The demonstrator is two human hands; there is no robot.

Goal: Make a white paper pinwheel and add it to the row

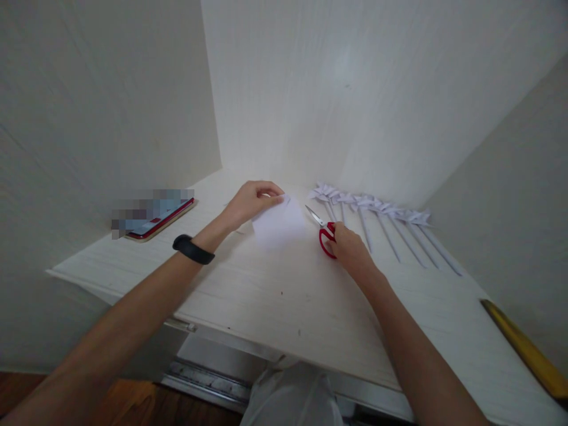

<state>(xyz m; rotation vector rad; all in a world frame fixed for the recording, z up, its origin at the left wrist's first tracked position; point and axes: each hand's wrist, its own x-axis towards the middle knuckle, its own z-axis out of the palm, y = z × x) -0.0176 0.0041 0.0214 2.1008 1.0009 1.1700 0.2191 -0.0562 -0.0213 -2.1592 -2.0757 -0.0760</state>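
My left hand (255, 201), with a black band on the wrist, pinches the upper edge of a white sheet of paper (280, 225). The paper's lower edge is blurred. To the right, my right hand (348, 242) is closed on red-handled scissors (327, 239). Their blades point up and left toward the paper, apart from it, and look closed together. Just beyond my right hand lie several white paper pinwheels (364, 203) in a row, their thin sticks pointing toward me.
A phone or tablet with a red edge (166, 219) lies at the left, its screen pixelated. Walls (355, 106) close off the white table (266, 290) at the back and sides. A yellow strip-like object (523, 349) lies along the right edge. An open drawer (217, 355) shows below the front edge.
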